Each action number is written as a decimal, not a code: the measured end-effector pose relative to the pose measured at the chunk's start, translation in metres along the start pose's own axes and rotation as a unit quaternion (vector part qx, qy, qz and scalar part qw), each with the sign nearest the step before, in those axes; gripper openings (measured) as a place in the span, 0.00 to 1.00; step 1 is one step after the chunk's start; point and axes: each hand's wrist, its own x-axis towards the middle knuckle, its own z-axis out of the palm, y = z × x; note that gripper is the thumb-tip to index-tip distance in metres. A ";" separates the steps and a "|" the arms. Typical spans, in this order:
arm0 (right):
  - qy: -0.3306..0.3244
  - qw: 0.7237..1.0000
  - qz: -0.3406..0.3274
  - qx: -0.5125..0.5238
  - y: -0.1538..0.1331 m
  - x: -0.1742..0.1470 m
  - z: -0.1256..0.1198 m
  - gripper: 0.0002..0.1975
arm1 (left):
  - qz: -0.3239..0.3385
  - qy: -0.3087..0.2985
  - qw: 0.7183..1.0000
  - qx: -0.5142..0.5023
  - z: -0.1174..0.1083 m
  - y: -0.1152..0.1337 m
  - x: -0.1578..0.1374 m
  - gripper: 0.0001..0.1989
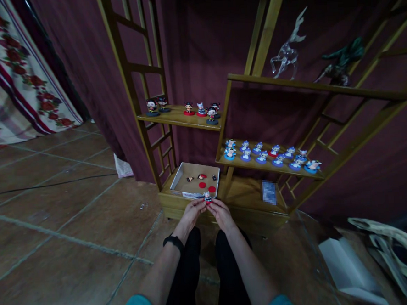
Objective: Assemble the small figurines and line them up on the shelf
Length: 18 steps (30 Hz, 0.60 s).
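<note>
Between my left hand and my right hand is a small figurine on a red round base, upright, with the fingers of both hands closed on its base. It is just in front of a shallow cardboard box on the lowest shelf. In that box lie several loose pieces: a figurine with red on it, a dark-haired piece, a small dark piece, and two red discs.
Figurines on dark and red bases line the upper left shelf. Blue and white figurines fill the right shelf. Higher up stand a clear deer ornament and a dark green sculpture. A white box lies on the floor at right.
</note>
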 end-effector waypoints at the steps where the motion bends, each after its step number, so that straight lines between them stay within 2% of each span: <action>1: 0.004 1.000 -0.003 -0.002 0.001 0.000 0.000 0.13 | -0.003 0.003 1.000 -0.001 0.000 0.000 0.000 0.14; 5: 0.008 1.000 -0.012 -0.019 0.002 -0.001 -0.001 0.12 | -0.009 0.017 1.000 -0.001 0.000 0.000 0.000 0.11; 18: 0.046 0.994 -0.006 -0.101 0.001 0.001 -0.003 0.16 | -0.078 0.001 0.996 0.044 0.000 -0.002 0.002 0.14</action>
